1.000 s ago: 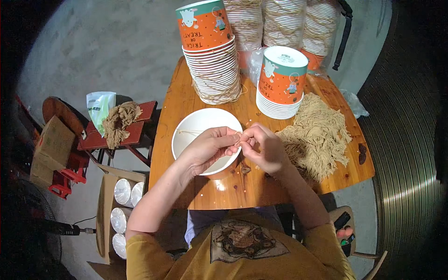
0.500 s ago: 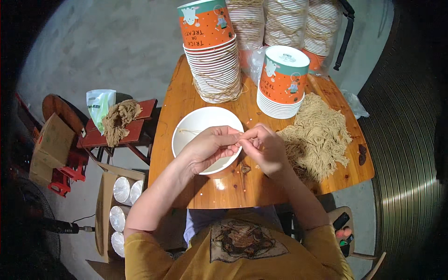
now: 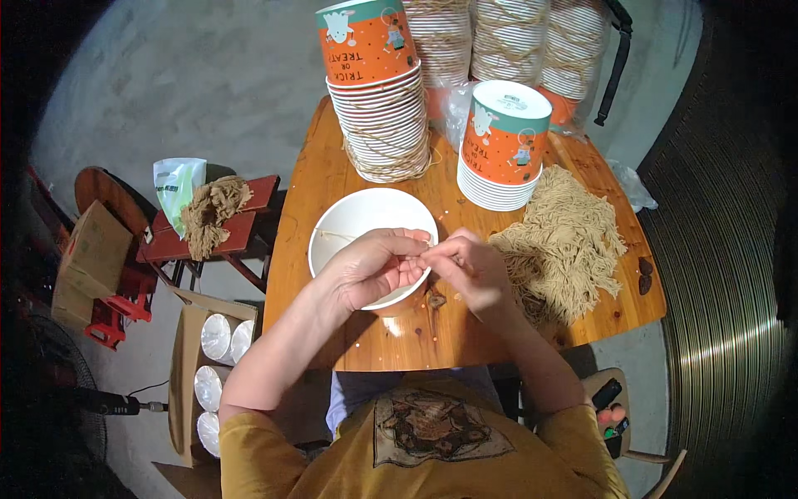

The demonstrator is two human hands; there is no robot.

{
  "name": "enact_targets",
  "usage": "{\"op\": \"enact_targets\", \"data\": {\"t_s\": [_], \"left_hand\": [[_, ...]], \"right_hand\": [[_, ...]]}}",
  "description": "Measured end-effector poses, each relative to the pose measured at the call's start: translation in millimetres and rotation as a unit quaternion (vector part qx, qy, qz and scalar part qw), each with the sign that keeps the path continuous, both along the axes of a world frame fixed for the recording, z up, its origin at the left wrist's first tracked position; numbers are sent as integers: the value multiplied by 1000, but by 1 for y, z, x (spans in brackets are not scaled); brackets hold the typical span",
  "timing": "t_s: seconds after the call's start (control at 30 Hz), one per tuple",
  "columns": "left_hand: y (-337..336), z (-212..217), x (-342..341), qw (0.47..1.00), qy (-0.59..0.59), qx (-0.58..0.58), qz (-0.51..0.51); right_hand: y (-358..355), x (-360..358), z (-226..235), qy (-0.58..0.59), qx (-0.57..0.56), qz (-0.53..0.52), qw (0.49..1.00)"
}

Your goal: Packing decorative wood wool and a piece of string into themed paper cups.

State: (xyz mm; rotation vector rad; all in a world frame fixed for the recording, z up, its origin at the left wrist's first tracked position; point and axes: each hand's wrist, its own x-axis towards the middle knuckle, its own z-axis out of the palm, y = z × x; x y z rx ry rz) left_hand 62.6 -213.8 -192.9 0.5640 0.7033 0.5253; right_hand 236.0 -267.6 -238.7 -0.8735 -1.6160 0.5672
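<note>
A white paper bucket (image 3: pixel 376 205) stands mouth up on the wooden table in front of me. A thin tan cord (image 3: pixel 334 234) runs from its left side across the inside and passes under my left hand. Over the bucket's right rim, my left hand (image 3: pixel 384 264) is closed with thumb and fingertips together. My right hand (image 3: pixel 470 268) meets it there in a pinch, fingertips touching the left ones. The cord's end between the fingertips is too small to see clearly. To the right lies a heap of tan cords (image 3: pixel 573 241).
Upside-down orange and green paper buckets stand in a tall stack (image 3: pixel 382 116) and a shorter stack (image 3: pixel 503 150). More stacks are behind. A red bench (image 3: pixel 249 218) with a cord bundle and a cardboard box (image 3: pixel 193 349) of white-topped rolls are at left.
Both hands remain together at the bucket's rim. The fingertips have shifted slightly, and the bucket has moved a little to the right.
</note>
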Motion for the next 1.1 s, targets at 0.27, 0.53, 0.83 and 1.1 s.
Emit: {"op": "enact_targets", "data": {"t_s": [0.27, 0.53, 0.83, 1.1], "left_hand": [[-9, 7, 5, 996, 56, 73, 1], [-10, 4, 8, 959, 144, 245, -21], [-14, 14, 7, 954, 167, 242, -62], [-30, 15, 8, 745, 316, 587, -6]], "right_hand": [[10, 22, 5, 105, -156, 41, 981], [13, 23, 26, 151, -218, 115, 957], [22, 29, 22, -134, 45, 24, 990], [10, 21, 33, -178, 6, 17, 984]]}}
